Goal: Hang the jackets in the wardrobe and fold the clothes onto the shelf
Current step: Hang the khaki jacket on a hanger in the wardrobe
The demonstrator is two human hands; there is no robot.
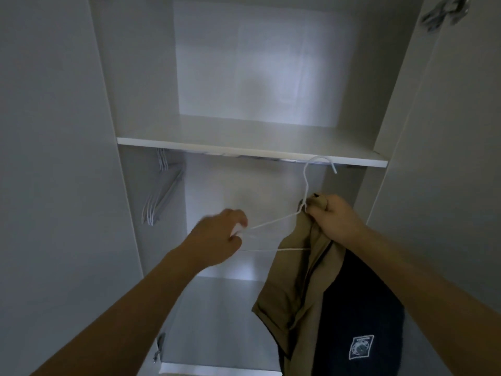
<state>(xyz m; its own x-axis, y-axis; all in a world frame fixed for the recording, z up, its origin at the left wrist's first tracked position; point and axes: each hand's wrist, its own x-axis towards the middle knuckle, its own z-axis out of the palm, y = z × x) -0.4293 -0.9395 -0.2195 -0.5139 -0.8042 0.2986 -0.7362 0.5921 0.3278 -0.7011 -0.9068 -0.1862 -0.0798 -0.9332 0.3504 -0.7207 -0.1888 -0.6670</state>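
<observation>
Wardrobe (433,185) open, viewed from in front and slightly below. Shelf (252,147) spans the compartment at mid-height; nothing is visible on its top surface from this angle. A rail runs just under the shelf, mostly hidden by the shelf's front edge.

Tan jacket (295,289) hangs at lower right, bunched at its collar in the right hand and draped straight down. A dark garment with a white square emblem (360,316) lies against it on the right; whether it is a lining or a separate piece, cannot tell.

Spare hangers (160,196), white, bunched at the far left end of the rail, pushed aside so the middle span is free.

White wire hanger (273,221) held between both hands, hook up and near the shelf edge; whether the hook is on the rail, cannot tell. Held level, likely so a shoulder can be fed over one arm.

Right hand (333,218): fingers curled tight around jacket collar and hanger neck together, which keeps fabric and hanger from parting.

Left hand (219,234): motion-blurred, fingers bent at the hanger's left tip, apparently pinching it to steady it.

Judgement: jacket not yet seated on hanger; dressing the hanger is the step in hand.
</observation>
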